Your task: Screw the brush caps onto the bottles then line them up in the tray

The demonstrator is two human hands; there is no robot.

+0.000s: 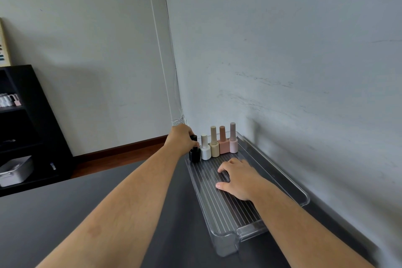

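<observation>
I'm resting my right hand (pixel 239 177) flat, fingers spread, on the ribbed floor of the clear tray (pixel 226 243) on the desk (pixel 87 213). Farther back, my left hand (pixel 180 137) fingers are gripping the black bottle (pixel 194 153) cap, at the left end of the far row w/ white (pixel 205 148), cream (pixel 214 143), pink (pixel 223 142) & pale pink (pixel 233 140) bottles.

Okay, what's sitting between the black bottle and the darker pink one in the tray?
In the head view, two bottles stand between the black bottle and the darker pink bottle: a white bottle, then a cream bottle, all in one row.
</observation>
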